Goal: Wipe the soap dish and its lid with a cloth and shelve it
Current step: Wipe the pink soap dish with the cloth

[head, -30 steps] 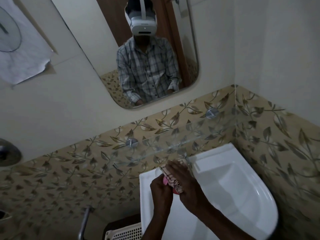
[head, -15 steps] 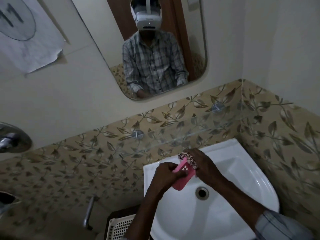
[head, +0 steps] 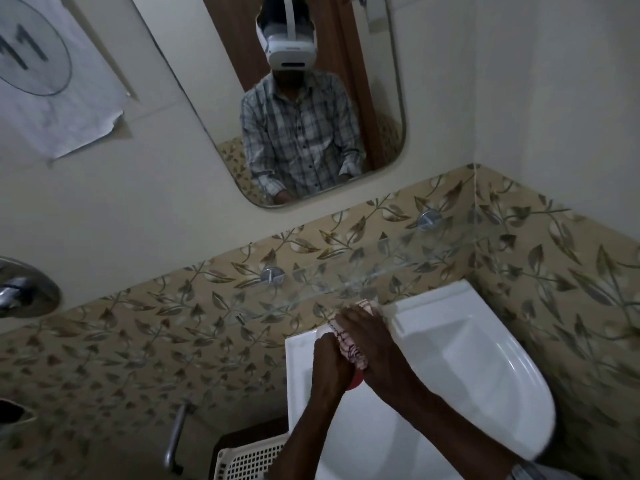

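Over the sink (head: 485, 375), left hand (head: 329, 362) fingers grip the dish (head: 356, 382); right hand (head: 370, 344) fingers press the cloth (head: 351, 351) on it.

Sink (head: 485, 393) at near right, set into the wall corner. Both hands meet over its far-left rim: left hand (head: 327, 365) on the left, right hand (head: 372, 344) on the right, with the cloth (head: 349, 351) between them and part of the soap dish (head: 356, 383) showing just below it. Glass shelf (head: 346, 285) on the wall just beyond the hands. Mirror (head: 311, 98) above the shelf. Paper sheet (head: 52, 81) at far left. Basket (head: 249, 459) near, left of the sink.
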